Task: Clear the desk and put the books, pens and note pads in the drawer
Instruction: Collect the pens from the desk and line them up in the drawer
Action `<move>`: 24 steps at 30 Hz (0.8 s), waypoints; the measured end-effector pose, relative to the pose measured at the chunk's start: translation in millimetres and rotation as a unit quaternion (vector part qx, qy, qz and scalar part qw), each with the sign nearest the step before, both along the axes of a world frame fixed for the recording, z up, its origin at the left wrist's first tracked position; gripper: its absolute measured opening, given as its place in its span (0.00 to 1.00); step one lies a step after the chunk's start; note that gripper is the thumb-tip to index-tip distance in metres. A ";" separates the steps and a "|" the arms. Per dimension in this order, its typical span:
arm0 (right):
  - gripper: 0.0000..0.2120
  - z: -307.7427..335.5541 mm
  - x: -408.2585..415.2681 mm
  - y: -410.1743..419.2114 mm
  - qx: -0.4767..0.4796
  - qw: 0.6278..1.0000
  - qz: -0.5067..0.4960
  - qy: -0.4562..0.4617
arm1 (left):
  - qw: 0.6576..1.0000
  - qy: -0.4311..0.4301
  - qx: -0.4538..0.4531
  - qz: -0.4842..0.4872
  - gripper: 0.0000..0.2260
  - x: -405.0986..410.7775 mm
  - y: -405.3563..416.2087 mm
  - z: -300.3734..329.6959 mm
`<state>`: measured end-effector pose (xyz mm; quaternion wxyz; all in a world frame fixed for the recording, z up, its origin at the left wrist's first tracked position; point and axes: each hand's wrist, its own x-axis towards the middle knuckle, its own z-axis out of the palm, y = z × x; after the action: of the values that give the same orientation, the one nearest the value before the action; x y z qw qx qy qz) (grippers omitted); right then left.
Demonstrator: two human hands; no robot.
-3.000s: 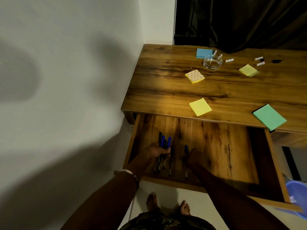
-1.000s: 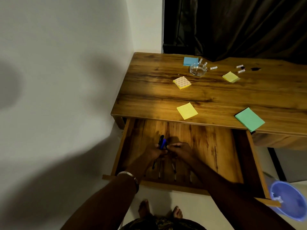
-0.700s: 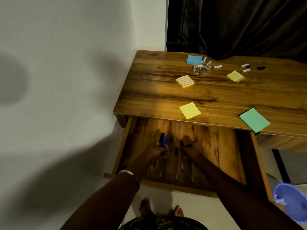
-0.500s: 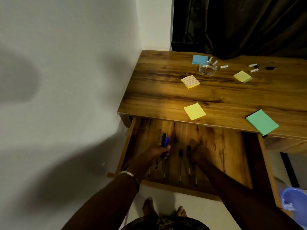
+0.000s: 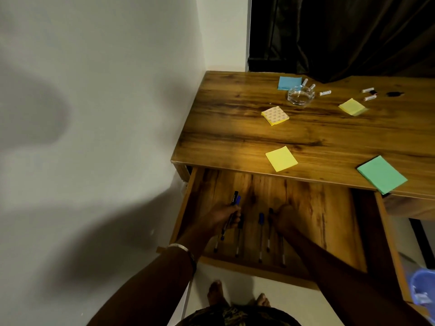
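Note:
Both my hands are down in the open wooden drawer under the desk. My left hand grips two pens whose caps stick up past my fingers. My right hand rests on a black-capped pen lying on the drawer floor. Between the hands lies a blue-capped pen, with more pens in a row beside it. On the desk lie a yellow note pad, a green pad, a patterned pad, another yellow pad and a blue pad.
A glass ashtray stands at the back of the desk with small white caps scattered near it. The white wall runs along the desk's left side. A dark curtain hangs behind. A blue bucket sits on the floor at lower right.
Pens that my hands held together a second ago now lie spread in a row on the drawer floor. My right hand has moved rightward, away from my left, which keeps two pens.

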<state>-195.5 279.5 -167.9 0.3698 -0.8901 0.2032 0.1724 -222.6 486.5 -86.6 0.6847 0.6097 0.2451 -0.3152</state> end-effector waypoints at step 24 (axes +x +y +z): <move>0.09 24.5 3.5 46.0 0.104 0.994 0.043 -0.002 | 0.989 -0.055 0.111 0.078 0.11 -4.9 3.9 -20.6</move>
<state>-192.0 325.5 -143.4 0.4533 -0.8549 0.1452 0.2065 -227.5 490.4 -107.2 0.6477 0.6772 0.2875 -0.1980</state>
